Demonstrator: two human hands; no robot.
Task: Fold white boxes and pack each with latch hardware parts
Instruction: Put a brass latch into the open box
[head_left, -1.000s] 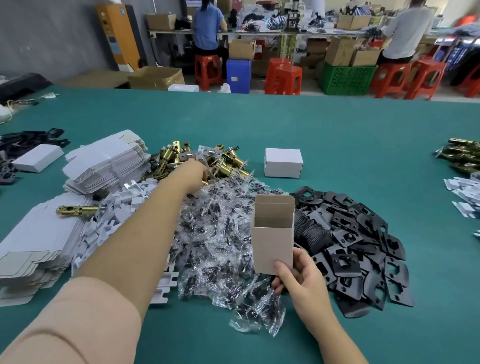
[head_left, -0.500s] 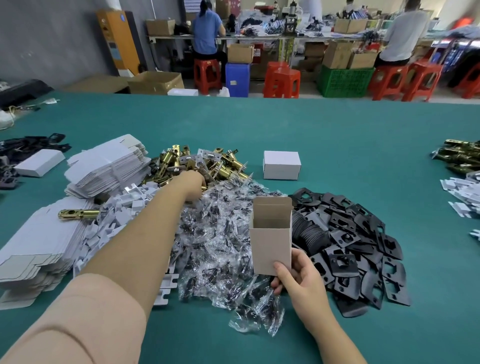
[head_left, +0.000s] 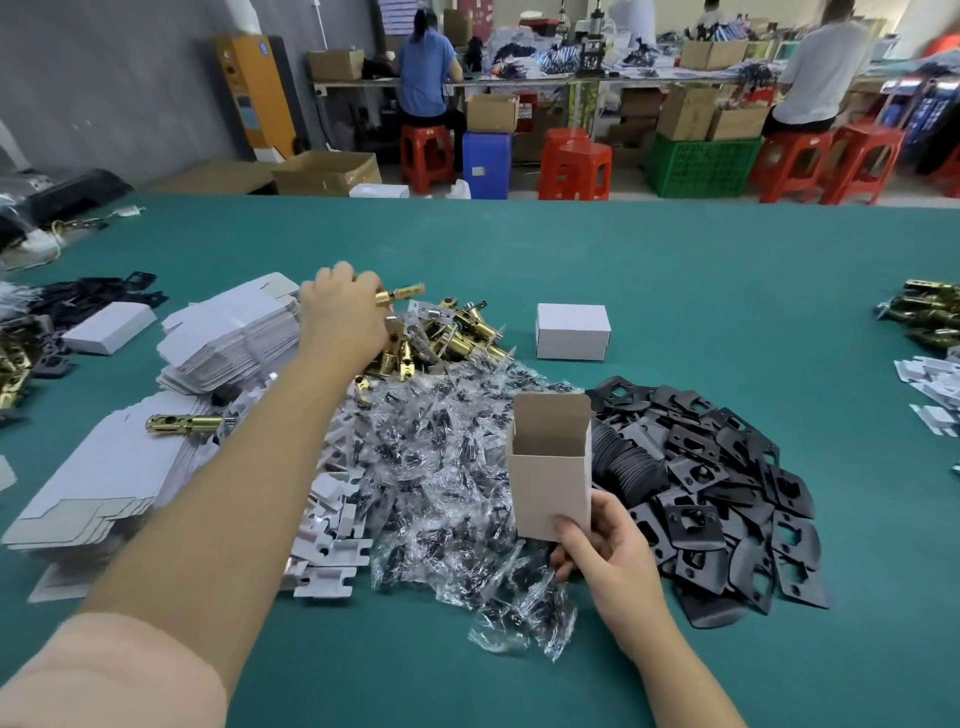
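While left hand (head_left: 343, 312) grips latch (head_left: 400, 294), right hand (head_left: 608, 551) holds box (head_left: 550, 467).

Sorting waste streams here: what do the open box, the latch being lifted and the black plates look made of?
Open box: thin paperboard, matte, with creased flaps. Latch in the left hand: metal, probably brass-plated, shiny gold. Black plates: apparently stamped sheet metal, matte black; coated plastic can't be ruled out.

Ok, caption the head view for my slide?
Left hand lifts a brass latch; right hand holds an open box.

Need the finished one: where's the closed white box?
Head view, centre: the closed white box sits alone on the green table, right of the brass latches.
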